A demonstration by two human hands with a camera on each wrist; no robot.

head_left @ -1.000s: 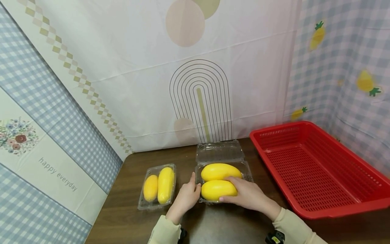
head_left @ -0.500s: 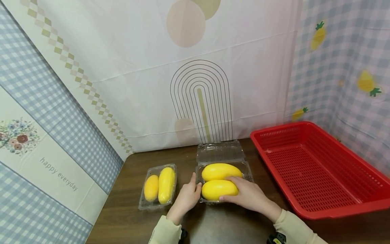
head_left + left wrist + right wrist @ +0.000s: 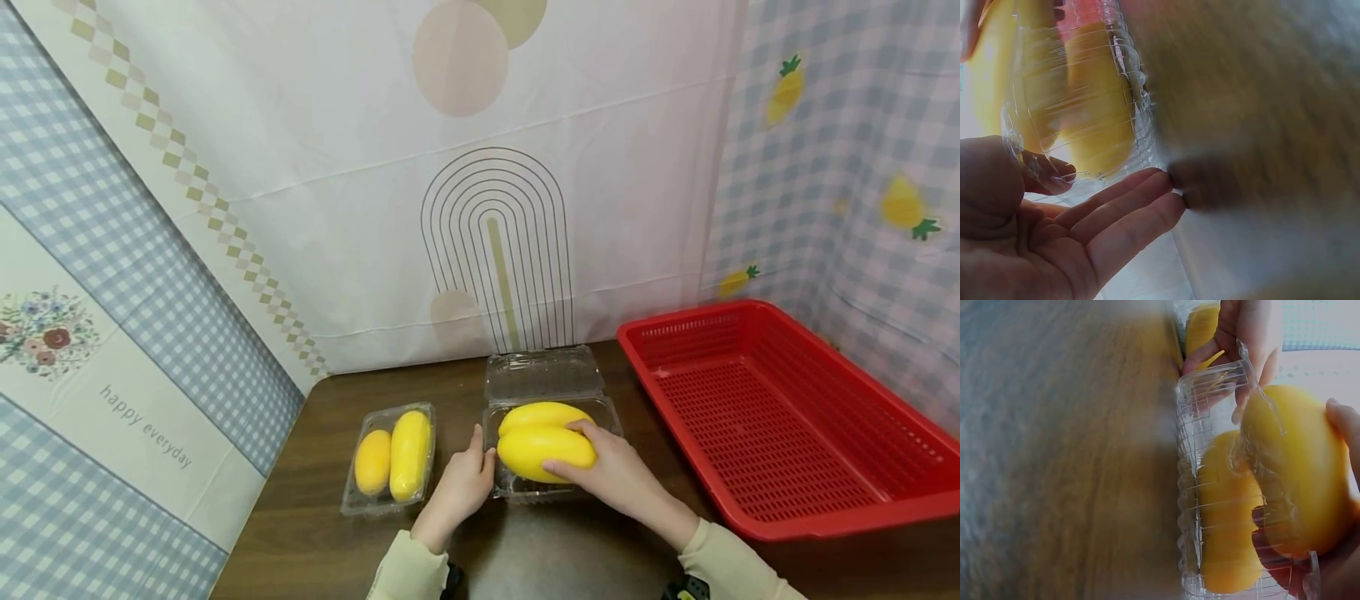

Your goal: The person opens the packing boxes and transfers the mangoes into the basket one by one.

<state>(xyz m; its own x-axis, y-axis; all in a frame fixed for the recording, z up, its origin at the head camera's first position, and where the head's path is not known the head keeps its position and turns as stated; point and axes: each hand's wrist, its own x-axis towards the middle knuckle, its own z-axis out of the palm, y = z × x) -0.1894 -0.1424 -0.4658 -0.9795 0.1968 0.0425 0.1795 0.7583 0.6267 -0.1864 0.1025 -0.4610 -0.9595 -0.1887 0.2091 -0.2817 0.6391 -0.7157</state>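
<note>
My right hand (image 3: 615, 468) grips a smooth, oblong yellow fruit (image 3: 543, 454), its thumb on the near side and fingers over the far side. The fruit is raised and tilted above an open clear plastic clamshell box (image 3: 525, 493). A second yellow fruit (image 3: 543, 412) lies behind it in the box, partly hidden; in the right wrist view this fruit (image 3: 1229, 531) shows through the clear wall. At the box's left end, my left hand (image 3: 459, 487) holds the rim, thumb over the edge and the other fingers straight along the outside, as the left wrist view shows the hand (image 3: 1085, 231).
Left on the brown table (image 3: 300, 533) sits another clear box (image 3: 362, 507) with two yellow fruits, one shorter. A red perforated basket (image 3: 750, 525) stands at the right. Behind the box, its lid (image 3: 543, 375) is folded back near the cloth-covered wall (image 3: 360, 275).
My right hand has lifted the near yellow fruit a little off the box floor, with its right end shifting right and away. The left hand stays at the box's left end.
</note>
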